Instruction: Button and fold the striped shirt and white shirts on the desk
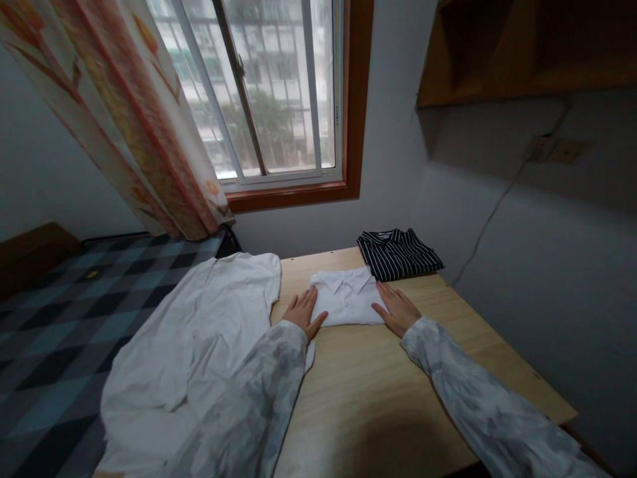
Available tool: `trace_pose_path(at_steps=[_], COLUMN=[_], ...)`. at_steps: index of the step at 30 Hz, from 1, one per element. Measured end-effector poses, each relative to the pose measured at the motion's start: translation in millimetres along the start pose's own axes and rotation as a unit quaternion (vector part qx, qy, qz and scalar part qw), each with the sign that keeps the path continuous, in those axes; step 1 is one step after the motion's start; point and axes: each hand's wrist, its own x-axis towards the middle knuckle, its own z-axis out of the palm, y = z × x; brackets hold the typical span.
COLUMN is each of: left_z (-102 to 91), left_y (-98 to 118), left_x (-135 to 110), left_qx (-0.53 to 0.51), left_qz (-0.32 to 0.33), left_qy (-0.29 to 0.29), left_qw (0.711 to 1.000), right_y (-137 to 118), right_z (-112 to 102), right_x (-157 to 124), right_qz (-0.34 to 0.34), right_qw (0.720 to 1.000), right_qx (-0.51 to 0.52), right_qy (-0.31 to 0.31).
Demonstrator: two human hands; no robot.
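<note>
A white collared shirt (347, 307), folded into a neat rectangle, lies on the wooden table with its collar toward the window. At its left edge rests my left hand (303, 312), fingers stretched out and thumb on the cloth. My right hand (397, 309) lies flat against the right edge, fingers spread in the same way. Just behind, a folded black shirt with white stripes (399, 255) sits at the table's far right corner. Another white shirt (199, 332) is spread out loosely to the left, partly hidden by my left sleeve.
The pale wooden table (368, 385) stands beside a bed with a checked cover (44, 352). A flowered curtain (134, 126) hangs by the window (279, 99). A wooden shelf (497, 86) is fixed to the right wall, above a socket (567, 151) with a hanging cable (490, 219).
</note>
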Motion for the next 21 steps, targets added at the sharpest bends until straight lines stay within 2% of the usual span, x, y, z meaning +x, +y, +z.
trace_pose_path(at_steps=[4, 7, 9, 11, 13, 14, 21], left_z=[-1.6, -5.9, -8.5, -10.5, -11.9, -12.6, -14.0], left_y=[-1, 0, 0, 0, 1, 2, 5], left_x=[-5, -5, -4, -4, -4, -4, -5], left_qx=[0.004, -0.002, -0.007, -0.010, -0.013, -0.014, -0.027], left_qz=[-0.067, -0.086, -0.084, -0.083, -0.086, -0.086, -0.093], left_qy=[0.070, 0.077, 0.068, 0.062, 0.060, 0.059, 0.054], left_qw=[0.995, 0.993, 0.994, 0.995, 0.994, 0.994, 0.994], right_y=[-14, -25, -29, -30, -28, -28, -32], right_z=[-2, -2, -2, -5, -9, -11, -12], right_x=[9, 25, 38, 50, 61, 65, 73], right_qz=[0.074, 0.159, 0.229, 0.289, 0.319, 0.325, 0.333], right_qw=[0.992, 0.969, 0.922, 0.843, 0.786, 0.773, 0.755], right_qx=[0.047, 0.154, 0.303, 0.451, 0.529, 0.544, 0.565], right_qy=[0.092, 0.109, 0.081, 0.044, 0.023, 0.018, -0.006])
